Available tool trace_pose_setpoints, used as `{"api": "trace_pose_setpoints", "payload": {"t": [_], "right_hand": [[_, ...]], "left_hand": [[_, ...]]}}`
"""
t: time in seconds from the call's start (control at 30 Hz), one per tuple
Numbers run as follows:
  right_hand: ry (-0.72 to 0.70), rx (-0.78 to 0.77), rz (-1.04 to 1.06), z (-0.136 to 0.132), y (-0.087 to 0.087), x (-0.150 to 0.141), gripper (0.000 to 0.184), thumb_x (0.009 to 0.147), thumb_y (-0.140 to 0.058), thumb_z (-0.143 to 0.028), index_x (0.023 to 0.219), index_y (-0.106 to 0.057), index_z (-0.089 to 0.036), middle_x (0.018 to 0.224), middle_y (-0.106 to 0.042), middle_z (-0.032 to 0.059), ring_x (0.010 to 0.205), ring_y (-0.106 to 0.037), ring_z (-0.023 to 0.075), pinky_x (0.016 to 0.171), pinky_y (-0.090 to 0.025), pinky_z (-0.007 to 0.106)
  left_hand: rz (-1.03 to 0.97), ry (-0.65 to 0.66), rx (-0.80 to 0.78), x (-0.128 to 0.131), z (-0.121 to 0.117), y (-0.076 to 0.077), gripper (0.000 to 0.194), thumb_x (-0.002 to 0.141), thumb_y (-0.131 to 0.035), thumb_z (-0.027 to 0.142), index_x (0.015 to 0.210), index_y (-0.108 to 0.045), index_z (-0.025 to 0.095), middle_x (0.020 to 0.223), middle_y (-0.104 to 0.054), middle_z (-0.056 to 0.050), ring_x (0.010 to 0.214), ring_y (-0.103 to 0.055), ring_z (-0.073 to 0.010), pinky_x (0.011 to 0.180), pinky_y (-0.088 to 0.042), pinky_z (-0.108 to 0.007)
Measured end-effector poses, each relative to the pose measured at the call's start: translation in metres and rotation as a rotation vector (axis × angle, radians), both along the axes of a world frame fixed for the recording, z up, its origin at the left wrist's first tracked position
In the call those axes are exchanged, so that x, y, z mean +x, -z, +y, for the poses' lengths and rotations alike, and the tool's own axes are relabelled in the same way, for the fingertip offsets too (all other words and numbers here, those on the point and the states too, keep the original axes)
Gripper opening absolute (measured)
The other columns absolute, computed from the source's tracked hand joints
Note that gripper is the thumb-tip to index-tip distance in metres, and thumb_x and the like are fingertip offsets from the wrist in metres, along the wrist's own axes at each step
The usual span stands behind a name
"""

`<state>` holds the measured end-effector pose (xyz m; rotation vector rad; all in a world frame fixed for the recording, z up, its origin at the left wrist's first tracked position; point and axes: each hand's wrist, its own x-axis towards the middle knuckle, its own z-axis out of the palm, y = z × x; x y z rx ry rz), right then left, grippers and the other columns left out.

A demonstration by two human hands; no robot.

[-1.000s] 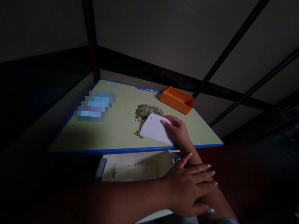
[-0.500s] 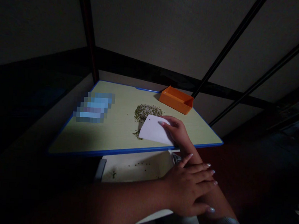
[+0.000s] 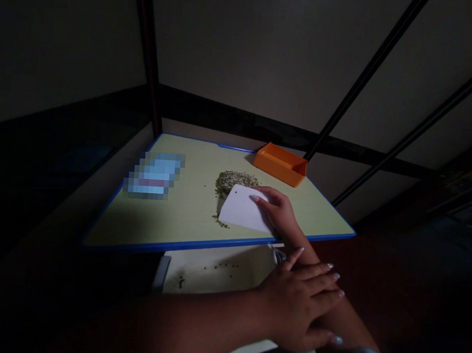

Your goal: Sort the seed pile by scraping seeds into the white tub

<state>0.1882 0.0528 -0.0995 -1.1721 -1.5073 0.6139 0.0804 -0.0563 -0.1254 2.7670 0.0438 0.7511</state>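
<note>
My right hand [image 3: 276,208] grips a white scraper [image 3: 244,209], a flat sheet with a small hole near one corner, its thumb on the top face. The scraper is tilted over the table just in front of a pile of small green and pale grains [image 3: 236,180]. A few green grains [image 3: 220,222] lie by its lower left corner. My left hand [image 3: 298,303] rests across my right forearm with its fingers spread, holding nothing. Under the table's front edge, a pale bin [image 3: 205,286] contains a few scattered grains and is partly hidden by my left arm.
The pale yellow table [image 3: 178,210] has a blue rim. An orange open box [image 3: 280,166] stands at its back right. A blurred-out light blue item [image 3: 156,174] lies on the left. Dark panelled walls [image 3: 243,54] rise behind.
The view has shifted slightly, so everything sits a little lower. The loose grains at the scraper's lower corner have spread toward the front edge. Both hands keep their poses.
</note>
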Motion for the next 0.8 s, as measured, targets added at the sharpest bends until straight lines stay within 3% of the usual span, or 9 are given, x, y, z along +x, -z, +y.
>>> {"api": "trace_pose_setpoints", "payload": {"t": [0.23,0.47,0.8], "right_hand": [[-0.049,-0.020,0.018,0.001,0.002,0.002,0.029,0.075,-0.074,-0.039,0.100,-0.075,-0.024,0.108,-0.074,0.0052,0.102,-0.066,0.0220,0.096,-0.046,0.038],[-0.078,-0.043,0.077,0.002,0.005,0.004,0.027,0.072,-0.077,-0.038,0.096,-0.076,-0.024,0.105,-0.075,0.0057,0.098,-0.066,0.0212,0.094,-0.047,0.039],[-0.098,-0.066,0.123,0.003,0.013,0.009,0.030,0.070,-0.078,-0.042,0.094,-0.076,-0.024,0.102,-0.074,0.0051,0.094,-0.066,0.0204,0.089,-0.050,0.037]], "left_hand": [[-0.004,0.002,0.001,-0.001,0.000,-0.002,0.061,0.096,-0.038,0.051,0.144,-0.039,0.014,0.154,-0.035,-0.008,0.148,-0.020,-0.0225,0.121,-0.003,-0.057],[-0.021,0.020,-0.014,0.002,0.001,0.005,0.060,0.097,-0.036,0.052,0.144,-0.037,0.014,0.155,-0.034,-0.008,0.148,-0.017,-0.0200,0.120,0.004,-0.056],[-0.013,0.031,0.004,0.002,0.001,0.005,0.059,0.097,-0.036,0.050,0.143,-0.039,0.014,0.153,-0.036,-0.008,0.147,-0.021,-0.0237,0.120,0.000,-0.059]]}}
